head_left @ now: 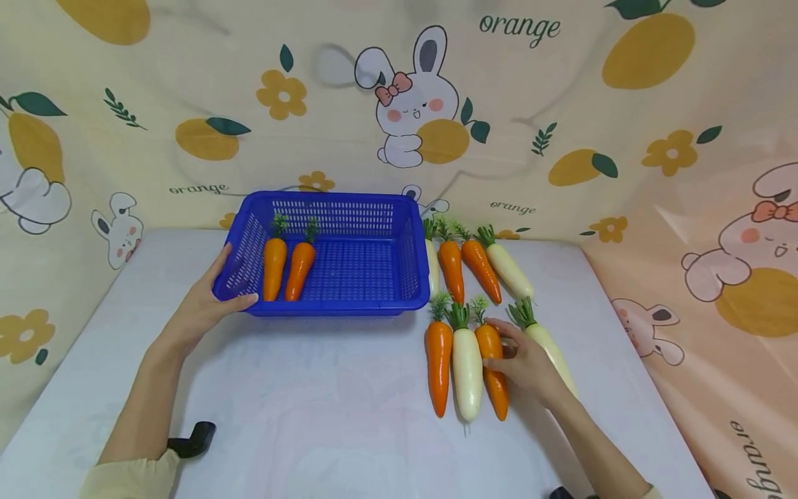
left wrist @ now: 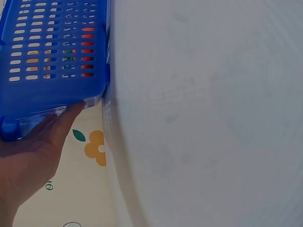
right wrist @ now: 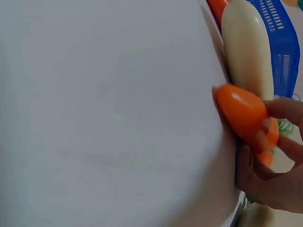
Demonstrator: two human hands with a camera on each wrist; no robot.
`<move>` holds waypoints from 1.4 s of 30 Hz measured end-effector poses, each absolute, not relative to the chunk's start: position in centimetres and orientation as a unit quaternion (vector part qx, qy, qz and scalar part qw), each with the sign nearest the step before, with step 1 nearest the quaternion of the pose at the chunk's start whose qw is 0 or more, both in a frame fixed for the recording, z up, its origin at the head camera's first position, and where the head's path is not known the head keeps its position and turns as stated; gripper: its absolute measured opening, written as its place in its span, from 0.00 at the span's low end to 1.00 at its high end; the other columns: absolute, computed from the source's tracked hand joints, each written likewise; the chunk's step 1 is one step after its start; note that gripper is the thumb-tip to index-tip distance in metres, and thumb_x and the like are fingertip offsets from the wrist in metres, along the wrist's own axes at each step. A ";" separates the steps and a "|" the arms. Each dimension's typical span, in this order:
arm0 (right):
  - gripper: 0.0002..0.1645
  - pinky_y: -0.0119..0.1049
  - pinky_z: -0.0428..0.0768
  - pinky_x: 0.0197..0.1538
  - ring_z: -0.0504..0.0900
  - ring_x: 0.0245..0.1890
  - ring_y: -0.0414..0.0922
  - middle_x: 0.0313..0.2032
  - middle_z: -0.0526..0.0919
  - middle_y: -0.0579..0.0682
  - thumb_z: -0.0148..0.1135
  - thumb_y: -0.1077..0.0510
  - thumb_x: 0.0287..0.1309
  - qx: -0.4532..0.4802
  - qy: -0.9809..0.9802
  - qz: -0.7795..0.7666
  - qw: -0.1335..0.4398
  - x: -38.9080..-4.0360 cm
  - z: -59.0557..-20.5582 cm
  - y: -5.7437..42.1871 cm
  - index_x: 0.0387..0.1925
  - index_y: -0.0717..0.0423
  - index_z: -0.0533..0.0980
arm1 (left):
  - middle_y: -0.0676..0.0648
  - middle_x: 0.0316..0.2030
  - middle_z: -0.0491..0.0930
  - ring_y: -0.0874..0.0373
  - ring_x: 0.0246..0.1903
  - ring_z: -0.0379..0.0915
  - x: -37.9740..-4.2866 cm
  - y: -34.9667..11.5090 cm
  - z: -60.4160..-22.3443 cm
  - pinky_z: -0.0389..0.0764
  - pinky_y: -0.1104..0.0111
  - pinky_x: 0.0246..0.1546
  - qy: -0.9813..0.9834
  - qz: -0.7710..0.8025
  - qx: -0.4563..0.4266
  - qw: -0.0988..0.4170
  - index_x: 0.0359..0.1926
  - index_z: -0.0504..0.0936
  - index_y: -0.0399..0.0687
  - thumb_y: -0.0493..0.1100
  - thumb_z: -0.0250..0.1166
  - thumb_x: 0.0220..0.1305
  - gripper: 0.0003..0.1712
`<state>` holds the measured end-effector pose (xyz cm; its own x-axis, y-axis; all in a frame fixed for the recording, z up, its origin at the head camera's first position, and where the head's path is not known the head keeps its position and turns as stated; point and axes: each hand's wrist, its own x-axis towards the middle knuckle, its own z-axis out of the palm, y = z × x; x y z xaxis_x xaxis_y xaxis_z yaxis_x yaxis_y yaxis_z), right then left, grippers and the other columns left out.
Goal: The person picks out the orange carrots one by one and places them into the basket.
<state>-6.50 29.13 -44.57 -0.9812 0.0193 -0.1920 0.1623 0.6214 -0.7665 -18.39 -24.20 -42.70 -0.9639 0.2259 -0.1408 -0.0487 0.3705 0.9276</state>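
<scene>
Gripping an orange carrot (head_left: 497, 388) right of centre, the right hand (head_left: 526, 364) has thumb and fingers curled round it, their tips partly hidden

A white radish (head_left: 467, 374) lies close on its left, perhaps why the grasp comes from the right; farther up, left of centre, the left hand (head_left: 202, 298) clasps the near-left corner of the blue basket (head_left: 337, 305), thumb at the front rim, seemingly to steady it, with two carrots (head_left: 274, 270) lying inside; toward the back, upper right of centre, a leafy row (head_left: 481, 272) lies leaves uppermost
</scene>
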 end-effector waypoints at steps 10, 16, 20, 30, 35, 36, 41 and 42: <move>0.41 0.44 0.83 0.48 0.80 0.51 0.59 0.64 0.70 0.66 0.68 0.54 0.62 0.042 0.894 -0.440 0.079 -7.6 -43.7 30.0 0.73 0.40 0.62 | 0.46 0.79 0.29 0.38 0.76 0.25 -18.3 -24.2 -42.5 0.39 0.35 0.70 0.820 0.558 0.049 0.122 0.77 0.29 0.75 0.52 0.70 0.63 0.62; 0.39 0.39 0.83 0.46 0.79 0.51 0.60 0.67 0.66 0.63 0.68 0.52 0.63 0.017 0.879 -0.471 0.076 -9.1 -41.8 29.4 0.72 0.38 0.63 | 0.46 0.79 0.29 0.39 0.76 0.25 -18.3 -24.4 -42.6 0.38 0.37 0.70 0.814 0.565 0.050 0.122 0.77 0.30 0.75 0.50 0.70 0.63 0.62; 0.39 0.39 0.85 0.44 0.78 0.52 0.61 0.69 0.62 0.62 0.68 0.54 0.63 0.004 0.853 -0.515 0.084 -10.6 -40.3 28.7 0.72 0.38 0.64 | 0.45 0.79 0.28 0.38 0.76 0.24 -18.2 -24.2 -42.7 0.37 0.35 0.69 0.820 0.556 0.044 0.127 0.77 0.29 0.76 0.51 0.70 0.63 0.62; 0.40 0.43 0.85 0.46 0.70 0.63 0.60 0.68 0.65 0.59 0.68 0.57 0.62 -0.017 0.821 -0.563 0.090 -15.8 -36.9 25.2 0.73 0.41 0.63 | 0.40 0.78 0.30 0.34 0.75 0.27 -18.6 -24.2 -42.5 0.38 0.33 0.68 0.831 0.538 0.043 0.134 0.79 0.34 0.70 0.55 0.71 0.61 0.61; 0.41 0.43 0.84 0.45 0.78 0.51 0.57 0.67 0.65 0.59 0.68 0.56 0.62 -0.026 0.824 -0.558 0.097 -18.0 -35.8 23.1 0.73 0.38 0.63 | 0.39 0.78 0.31 0.33 0.75 0.27 -18.6 -24.2 -42.1 0.39 0.30 0.67 0.843 0.516 0.051 0.140 0.79 0.32 0.69 0.55 0.70 0.62 0.62; 0.41 0.44 0.84 0.45 0.78 0.49 0.56 0.67 0.65 0.59 0.68 0.56 0.62 -0.026 0.825 -0.556 0.100 -18.4 -35.6 22.7 0.73 0.37 0.63 | 0.39 0.78 0.31 0.32 0.75 0.28 -18.6 -24.2 -42.1 0.40 0.30 0.66 0.846 0.511 0.052 0.141 0.79 0.32 0.69 0.55 0.70 0.62 0.62; 0.41 0.41 0.84 0.46 0.78 0.51 0.53 0.69 0.64 0.58 0.69 0.55 0.62 -0.026 0.827 -0.549 0.118 -20.3 -34.8 20.3 0.73 0.34 0.63 | 0.37 0.78 0.31 0.31 0.74 0.29 -18.7 -24.4 -41.7 0.41 0.30 0.66 0.852 0.501 0.054 0.140 0.79 0.31 0.69 0.56 0.70 0.61 0.63; 0.41 0.40 0.84 0.46 0.77 0.53 0.53 0.69 0.64 0.58 0.68 0.55 0.62 -0.028 0.827 -0.548 0.121 -20.7 -34.6 19.7 0.73 0.34 0.63 | 0.37 0.78 0.31 0.31 0.74 0.29 -18.7 -24.4 -41.7 0.41 0.30 0.66 0.852 0.502 0.054 0.140 0.79 0.30 0.68 0.56 0.71 0.61 0.63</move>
<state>-20.67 19.72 -34.63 -0.9691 -0.1795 -0.1692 0.0859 0.3974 -0.9136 -18.66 -24.38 -41.72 -0.9552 0.2318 -0.1839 -0.0489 0.4895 0.8706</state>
